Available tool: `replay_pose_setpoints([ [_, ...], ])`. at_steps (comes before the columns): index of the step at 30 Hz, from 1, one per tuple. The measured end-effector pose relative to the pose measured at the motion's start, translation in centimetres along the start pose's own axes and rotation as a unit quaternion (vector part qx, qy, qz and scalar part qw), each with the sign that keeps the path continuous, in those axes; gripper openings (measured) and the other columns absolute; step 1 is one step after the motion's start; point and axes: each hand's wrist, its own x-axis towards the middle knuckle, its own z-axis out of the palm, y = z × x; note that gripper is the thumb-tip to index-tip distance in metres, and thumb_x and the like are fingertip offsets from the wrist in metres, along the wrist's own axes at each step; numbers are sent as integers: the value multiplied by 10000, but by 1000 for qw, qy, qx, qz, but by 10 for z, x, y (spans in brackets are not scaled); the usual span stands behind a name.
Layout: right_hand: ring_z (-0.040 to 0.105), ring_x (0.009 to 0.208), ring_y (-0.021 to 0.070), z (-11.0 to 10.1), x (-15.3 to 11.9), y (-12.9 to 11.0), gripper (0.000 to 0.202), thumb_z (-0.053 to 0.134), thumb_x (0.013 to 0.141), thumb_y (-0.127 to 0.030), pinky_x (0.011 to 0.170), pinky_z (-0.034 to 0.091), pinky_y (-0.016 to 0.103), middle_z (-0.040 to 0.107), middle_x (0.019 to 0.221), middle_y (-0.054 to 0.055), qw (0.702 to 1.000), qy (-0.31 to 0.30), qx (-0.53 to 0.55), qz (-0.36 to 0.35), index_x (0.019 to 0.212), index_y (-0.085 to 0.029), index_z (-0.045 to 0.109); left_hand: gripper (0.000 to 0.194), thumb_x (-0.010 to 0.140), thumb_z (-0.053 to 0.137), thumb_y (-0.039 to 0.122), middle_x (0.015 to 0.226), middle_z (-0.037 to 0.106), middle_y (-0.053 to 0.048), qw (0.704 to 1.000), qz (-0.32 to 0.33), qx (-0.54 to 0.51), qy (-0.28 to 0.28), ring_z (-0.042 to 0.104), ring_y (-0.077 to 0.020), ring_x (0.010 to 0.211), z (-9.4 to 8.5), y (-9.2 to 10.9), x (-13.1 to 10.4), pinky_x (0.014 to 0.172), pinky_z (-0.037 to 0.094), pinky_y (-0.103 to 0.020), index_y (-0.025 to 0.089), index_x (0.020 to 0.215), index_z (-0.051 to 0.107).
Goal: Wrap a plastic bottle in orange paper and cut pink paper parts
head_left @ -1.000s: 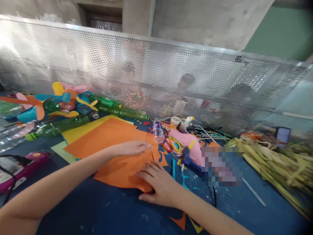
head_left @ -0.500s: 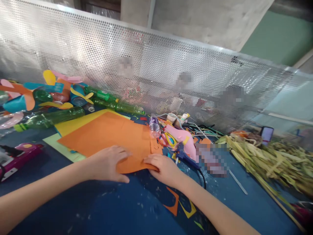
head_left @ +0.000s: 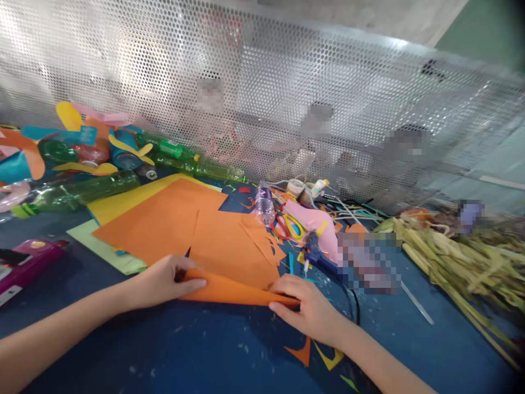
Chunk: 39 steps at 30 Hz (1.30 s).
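Observation:
An orange sheet (head_left: pixel 233 246) lies on the blue table with its near edge bent up into a curled fold. My left hand (head_left: pixel 172 282) pinches the left end of that fold between thumb and fingers. At the fold's right end, my right hand (head_left: pixel 301 306) grips the paper, thumb below and fingers on top. Behind and to the left rests a larger orange sheet (head_left: pixel 151 219), over a yellow sheet (head_left: pixel 118 200) and a pale green sheet (head_left: pixel 92 241).
Green bottles (head_left: pixel 86 194) and paper-covered bottles stand at the left, near a magenta device (head_left: pixel 30 271). Right of the sheets are a small clear bottle (head_left: pixel 264 205), yellow-handled scissors (head_left: pixel 294 227), a blue glue gun (head_left: pixel 324 261), paper scraps and dried husks (head_left: pixel 447 262). A perforated metal screen runs behind.
The near edge of the orange sheet has been lifted and curled over. My right hand has moved right and slightly nearer, and my left hand has closed on the paper. The view has tilted down.

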Motion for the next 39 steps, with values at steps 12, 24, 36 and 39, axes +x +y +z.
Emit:
replay_pose_setpoints([
  [12,628,687,161,15,3,12,315,522,837,-430,642,487,272,636,814,16,977,108,1,184,1054,-216,446,312,831,475,403,725,663,17,994,-55,75,48,543,-124,502,2,8,1,494,406,-213,235,1050,621],
  [24,507,544,107,19,13,21,105,479,877,-330,544,418,225,520,667,-36,981,106,-31,160,882,-225,492,272,927,353,210,976,597,-25,988,93,65,108,609,-120,840,17,-6,1,729,476,-213,247,1046,595],
  [36,492,537,106,21,9,22,89,513,863,-289,528,405,228,523,661,-32,985,88,-50,139,831,-219,558,262,914,364,178,960,579,-28,994,91,28,55,590,-125,836,12,-4,0,728,464,-231,235,973,612],
  [39,507,554,107,20,10,21,107,503,867,-279,535,410,229,529,676,-25,986,78,-52,139,799,-217,557,273,908,369,189,934,585,-29,995,84,29,39,590,-123,780,9,-2,0,676,463,-225,235,933,637],
])
